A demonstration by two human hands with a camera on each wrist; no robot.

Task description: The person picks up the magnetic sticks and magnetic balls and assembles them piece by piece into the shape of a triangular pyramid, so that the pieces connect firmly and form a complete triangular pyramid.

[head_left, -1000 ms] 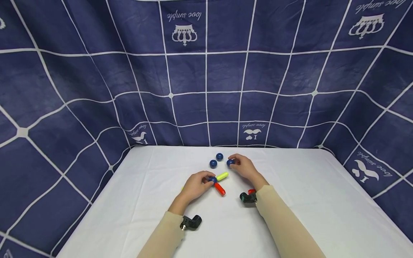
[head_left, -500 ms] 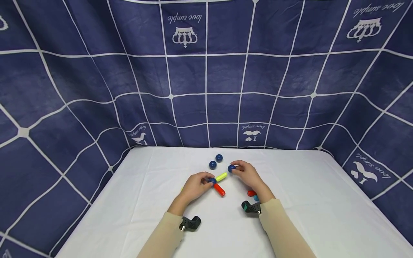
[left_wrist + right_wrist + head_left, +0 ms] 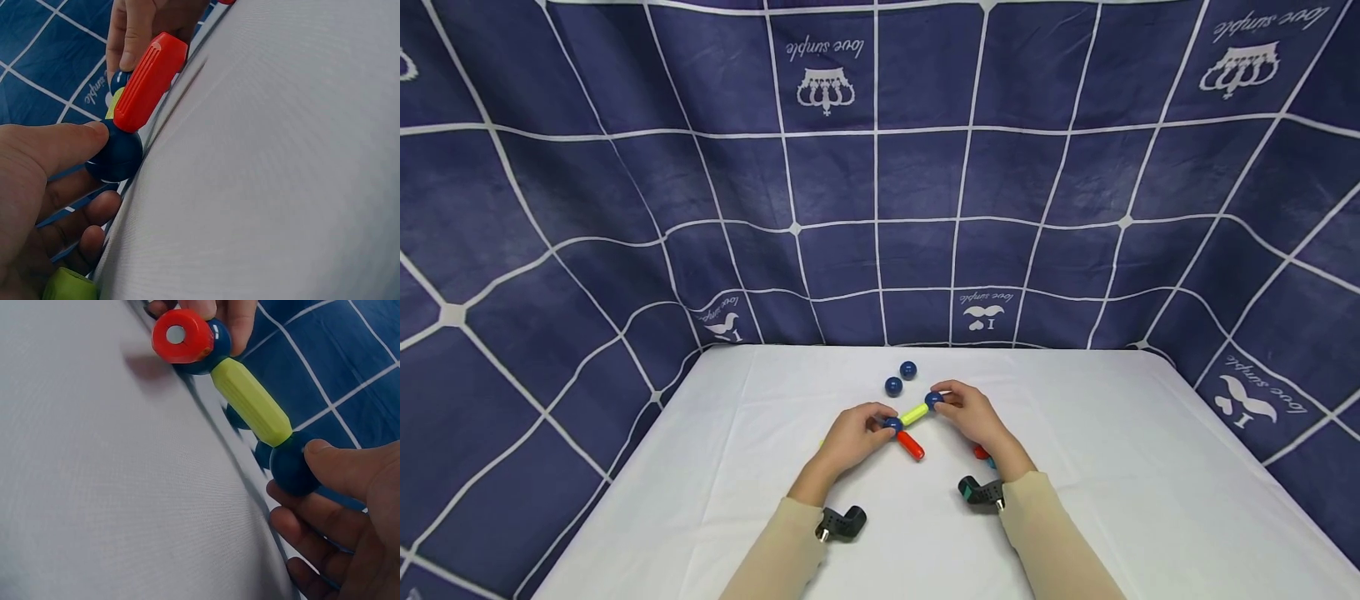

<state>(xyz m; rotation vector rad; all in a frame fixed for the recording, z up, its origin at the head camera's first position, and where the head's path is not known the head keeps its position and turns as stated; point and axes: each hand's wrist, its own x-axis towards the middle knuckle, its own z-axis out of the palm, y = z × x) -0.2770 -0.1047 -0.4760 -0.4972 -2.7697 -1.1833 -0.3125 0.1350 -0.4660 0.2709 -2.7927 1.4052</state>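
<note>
At far left, a yellow-green piece (image 3: 822,443) peeks out behind the left hand (image 3: 850,437), which pinches the left blue ball (image 3: 892,425) between thumb and fingers. At about twelve o'clock from that ball lie a nearer loose ball (image 3: 893,386) and a farther loose ball (image 3: 908,369). From it, the red rod (image 3: 911,446) points between four and five o'clock, the yellow rod (image 3: 914,415) toward two, meeting the right blue ball (image 3: 933,400), pinched by the right hand (image 3: 970,414). At six o'clock from this hand, a red piece (image 3: 981,452) shows partly. The step seems to be joining the right blue ball to the yellow rod; the next move probably calls for steadying both balls and checking the joint before release.
</note>
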